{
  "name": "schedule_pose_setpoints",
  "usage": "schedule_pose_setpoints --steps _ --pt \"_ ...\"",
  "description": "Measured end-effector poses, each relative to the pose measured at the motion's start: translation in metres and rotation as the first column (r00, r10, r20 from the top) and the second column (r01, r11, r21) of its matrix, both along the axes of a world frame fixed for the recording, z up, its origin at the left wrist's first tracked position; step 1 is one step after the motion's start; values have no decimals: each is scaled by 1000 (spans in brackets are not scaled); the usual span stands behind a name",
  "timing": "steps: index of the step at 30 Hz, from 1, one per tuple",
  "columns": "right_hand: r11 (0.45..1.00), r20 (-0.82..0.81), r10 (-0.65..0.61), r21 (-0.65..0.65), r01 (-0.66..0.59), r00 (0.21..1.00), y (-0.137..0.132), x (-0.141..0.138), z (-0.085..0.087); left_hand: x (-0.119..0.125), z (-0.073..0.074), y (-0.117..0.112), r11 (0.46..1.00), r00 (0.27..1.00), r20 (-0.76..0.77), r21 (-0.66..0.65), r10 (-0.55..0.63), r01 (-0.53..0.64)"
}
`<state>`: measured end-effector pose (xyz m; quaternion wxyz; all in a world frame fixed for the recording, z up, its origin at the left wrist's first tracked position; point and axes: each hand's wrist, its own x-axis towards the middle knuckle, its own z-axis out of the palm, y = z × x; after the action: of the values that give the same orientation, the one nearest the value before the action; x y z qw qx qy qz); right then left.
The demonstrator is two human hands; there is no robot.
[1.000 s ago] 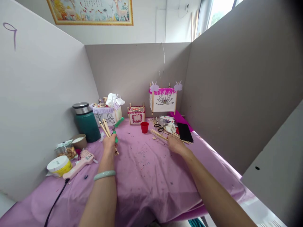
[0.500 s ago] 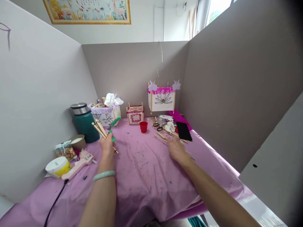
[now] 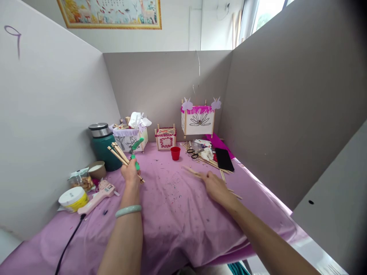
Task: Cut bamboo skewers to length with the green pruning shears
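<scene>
My left hand (image 3: 130, 172) is shut on a bundle of thin wooden sticks (image 3: 117, 154) and a pair of green-handled cutters (image 3: 135, 151), holding both up above the pink cloth. The cutters' jaws are hidden in my grip. My right hand (image 3: 216, 187) lies over a long thin wooden stick (image 3: 192, 172) near the middle of the cloth. Its two ends show on either side of my hand, and I cannot tell whether my fingers grip it.
Behind the hands stand several paper-and-stick lanterns (image 3: 197, 123), a red cup (image 3: 175, 153), scissors (image 3: 192, 153) and a black phone (image 3: 224, 159). At the left are a green flask (image 3: 102, 147) and a pink glue gun (image 3: 97, 198) with a black cord. Grey partitions surround the table.
My right hand has slid slightly toward me and to the right, and the long stick under it has shifted. My left hand has lifted the sticks and cutters a little.
</scene>
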<state>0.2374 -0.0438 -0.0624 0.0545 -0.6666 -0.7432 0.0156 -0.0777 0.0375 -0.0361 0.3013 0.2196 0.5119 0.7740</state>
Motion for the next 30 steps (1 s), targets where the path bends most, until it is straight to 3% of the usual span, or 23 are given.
schedule_pose_setpoints --steps 2,3,7,11,14,15,17,18,19,22,23,25,27,28,30 --pt "991 26 -127 50 125 992 0 -1 0 1 1 -1 1000 1000 20 6 7 -7" --pt "991 21 -117 67 115 993 -1 -3 1 1 1 -2 1000 999 30 12 11 -11" --pt "980 -27 191 52 -190 981 -3 -27 7 1 9 -8 997 998 48 70 -32 29" --pt "958 -33 276 83 -273 960 7 -67 10 -2 28 -19 987 994 33 124 -108 103" --pt "883 -22 466 85 -462 885 26 -95 11 -5 44 -29 973 990 -8 181 -143 142" --pt "899 -19 435 71 -433 900 32 -102 11 -6 48 -32 969 988 -20 196 -152 153" --pt "978 -20 183 105 -180 983 42 -115 11 -7 54 -38 963 987 -31 215 -160 163" --pt "983 -32 125 137 -120 992 45 -120 11 -8 56 -40 962 986 -31 216 -163 166" --pt "977 -45 153 159 -144 987 47 -125 11 -8 57 -42 962 986 -29 215 -163 166" --pt "902 -66 423 131 -412 904 50 -137 9 -10 57 -46 963 984 -24 201 -176 177" --pt "899 -68 430 118 -421 900 52 -141 8 -11 56 -46 964 983 -25 192 -181 183" --pt "978 -66 180 121 -171 981 56 -148 9 -12 54 -46 970 984 -32 162 -176 179" --pt "986 -65 66 155 -56 996 60 -153 9 -14 51 -44 980 986 -47 114 -159 163" --pt "978 -61 129 171 -117 990 60 -156 9 -14 50 -42 983 986 -55 87 -155 160" --pt "915 -45 375 177 -362 926 59 -157 8 -14 47 -39 983 981 -78 35 -175 178"
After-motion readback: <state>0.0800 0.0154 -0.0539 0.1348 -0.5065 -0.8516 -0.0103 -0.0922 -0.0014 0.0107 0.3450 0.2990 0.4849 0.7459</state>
